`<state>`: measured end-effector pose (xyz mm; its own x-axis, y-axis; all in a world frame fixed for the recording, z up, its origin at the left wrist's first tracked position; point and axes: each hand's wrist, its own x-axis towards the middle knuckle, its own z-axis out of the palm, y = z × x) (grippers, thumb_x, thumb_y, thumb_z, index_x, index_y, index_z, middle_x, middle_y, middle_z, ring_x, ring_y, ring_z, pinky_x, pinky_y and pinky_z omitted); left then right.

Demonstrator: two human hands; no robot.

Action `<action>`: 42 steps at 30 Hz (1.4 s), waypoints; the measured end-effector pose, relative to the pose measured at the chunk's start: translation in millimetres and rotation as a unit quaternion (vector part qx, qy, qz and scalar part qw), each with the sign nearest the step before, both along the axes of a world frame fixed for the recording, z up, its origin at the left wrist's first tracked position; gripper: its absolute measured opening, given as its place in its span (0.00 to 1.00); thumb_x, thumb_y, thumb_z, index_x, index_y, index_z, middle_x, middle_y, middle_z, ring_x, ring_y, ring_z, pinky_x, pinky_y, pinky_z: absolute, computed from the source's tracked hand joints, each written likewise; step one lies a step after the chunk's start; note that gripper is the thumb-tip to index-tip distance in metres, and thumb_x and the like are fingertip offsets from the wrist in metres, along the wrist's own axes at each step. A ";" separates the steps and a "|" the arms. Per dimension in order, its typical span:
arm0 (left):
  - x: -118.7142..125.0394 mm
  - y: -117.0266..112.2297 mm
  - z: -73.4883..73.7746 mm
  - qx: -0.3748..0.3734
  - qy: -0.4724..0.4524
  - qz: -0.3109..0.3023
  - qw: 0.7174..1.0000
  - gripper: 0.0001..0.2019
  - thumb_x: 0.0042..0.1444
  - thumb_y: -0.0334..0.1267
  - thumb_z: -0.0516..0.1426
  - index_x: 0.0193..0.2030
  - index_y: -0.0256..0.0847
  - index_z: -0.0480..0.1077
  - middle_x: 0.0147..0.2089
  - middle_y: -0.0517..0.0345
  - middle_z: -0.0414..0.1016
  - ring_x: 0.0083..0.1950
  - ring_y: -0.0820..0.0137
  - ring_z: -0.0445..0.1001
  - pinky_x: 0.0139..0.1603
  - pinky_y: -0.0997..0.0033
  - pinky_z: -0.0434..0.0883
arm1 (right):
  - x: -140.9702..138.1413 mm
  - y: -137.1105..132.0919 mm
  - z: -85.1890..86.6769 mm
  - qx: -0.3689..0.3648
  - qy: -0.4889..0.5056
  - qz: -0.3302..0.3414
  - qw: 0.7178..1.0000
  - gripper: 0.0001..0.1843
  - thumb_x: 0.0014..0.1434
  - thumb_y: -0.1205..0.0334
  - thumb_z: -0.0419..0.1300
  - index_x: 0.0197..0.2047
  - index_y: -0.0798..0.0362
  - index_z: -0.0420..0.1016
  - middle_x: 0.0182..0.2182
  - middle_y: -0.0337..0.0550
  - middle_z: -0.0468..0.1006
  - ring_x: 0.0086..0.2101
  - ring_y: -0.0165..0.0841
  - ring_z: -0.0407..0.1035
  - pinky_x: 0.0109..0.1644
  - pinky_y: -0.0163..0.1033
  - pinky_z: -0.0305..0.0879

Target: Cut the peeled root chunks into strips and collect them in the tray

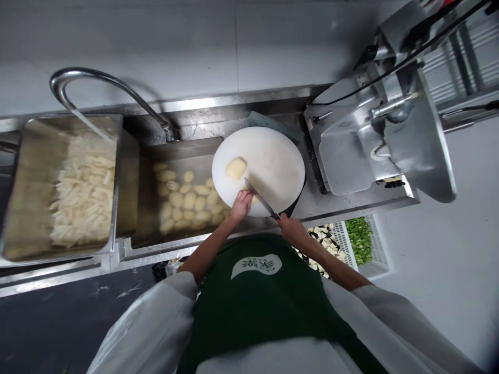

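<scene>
My right hand (291,228) is wrapped round the handle of a kitchen knife (262,199), whose blade slants up and left over a round white cutting board (278,156). At the near edge of the board, the fingers of my left hand (242,204) are bent against a pale potato piece (254,199), mostly hidden by the hand and blade. A larger peeled potato (236,169) lies on the board beyond my left hand, touched by neither hand.
Left of the board, a sink (136,208) holds many peeled potatoes (189,200) in water. A metal tub (128,182) of cut strips (83,192) stands under a curved faucet (113,80). A slicing machine (346,156) is at right, above crates (380,244) with chopped greens (358,239).
</scene>
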<state>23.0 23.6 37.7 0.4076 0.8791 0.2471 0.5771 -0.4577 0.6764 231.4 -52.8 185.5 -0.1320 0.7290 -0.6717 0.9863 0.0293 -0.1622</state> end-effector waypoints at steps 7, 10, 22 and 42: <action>-2.6 -3.3 -5.1 0.028 -0.032 0.001 0.999 0.14 0.72 0.36 0.46 0.51 0.39 0.72 0.50 0.47 0.73 0.53 0.62 0.69 0.57 0.56 0.72 | -3.4 0.5 0.3 0.010 0.000 0.015 1.000 0.18 0.75 0.60 0.38 0.54 0.59 0.64 0.41 0.58 0.81 0.45 0.46 0.78 0.44 0.42 0.67; -3.0 -3.8 -6.5 0.050 -0.038 -0.004 0.998 0.13 0.72 0.35 0.47 0.51 0.40 0.72 0.50 0.47 0.73 0.53 0.61 0.70 0.56 0.56 0.73 | -1.7 -4.6 2.9 0.003 0.000 0.012 1.000 0.16 0.75 0.60 0.40 0.53 0.59 0.64 0.39 0.57 0.81 0.43 0.46 0.79 0.44 0.42 0.67; -10.7 -6.2 -9.4 0.029 -0.032 -0.020 0.999 0.13 0.71 0.35 0.47 0.52 0.41 0.72 0.49 0.46 0.73 0.52 0.60 0.70 0.56 0.52 0.73 | -2.8 -7.6 -3.9 -0.004 0.009 0.008 1.000 0.15 0.75 0.59 0.41 0.52 0.58 0.64 0.39 0.56 0.81 0.42 0.43 0.79 0.41 0.39 0.64; -31.4 144.1 40.9 -0.159 0.148 0.145 0.965 0.37 0.47 0.52 0.70 0.59 0.36 0.66 0.57 0.37 0.66 0.61 0.42 0.66 0.59 0.46 0.68 | 21.5 -9.5 -13.9 0.001 -0.006 -0.011 1.000 0.15 0.75 0.58 0.43 0.51 0.55 0.66 0.41 0.55 0.81 0.41 0.43 0.77 0.39 0.39 0.58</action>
